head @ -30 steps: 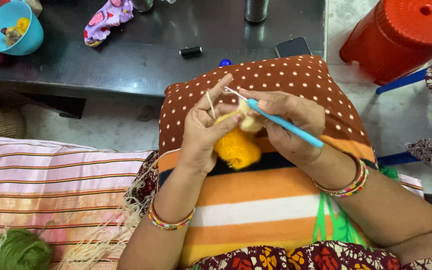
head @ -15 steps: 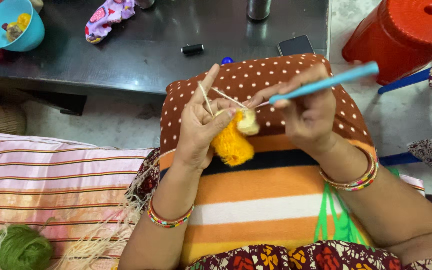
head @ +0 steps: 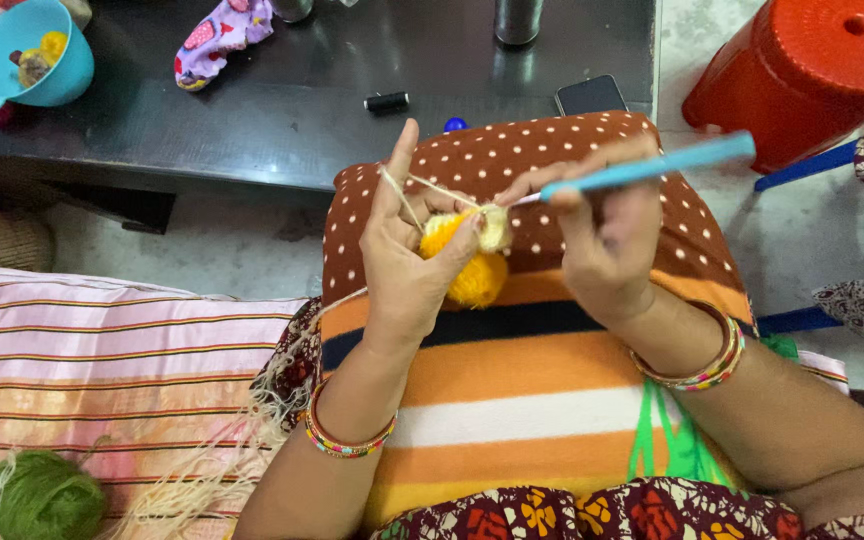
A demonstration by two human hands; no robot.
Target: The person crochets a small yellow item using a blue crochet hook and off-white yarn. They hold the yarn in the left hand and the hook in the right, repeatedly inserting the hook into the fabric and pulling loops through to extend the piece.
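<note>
Two hands mid-frame | left hand (head: pixel 407 265) pinches yellow crochet piece (head: pixel 467 262), forefinger tensioning yarn | right hand (head: pixel 607 240) fingers clamped on blue hook (head: pixel 647 166) | advice: keep strand taut, hook tip low.

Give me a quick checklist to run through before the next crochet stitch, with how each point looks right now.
1. Hook held firmly: ok; the right hand grips the blue crochet hook.
2. Yarn taut: ok; the cream strand runs over the raised finger of the left hand.
3. Work pinched steady: ok; the left hand holds the yellow knitted piece.
4. Hook tip in the loop: cannot tell; too small to see.
5. Support under the hands: ok; the spotted cushion lies beneath.
</note>
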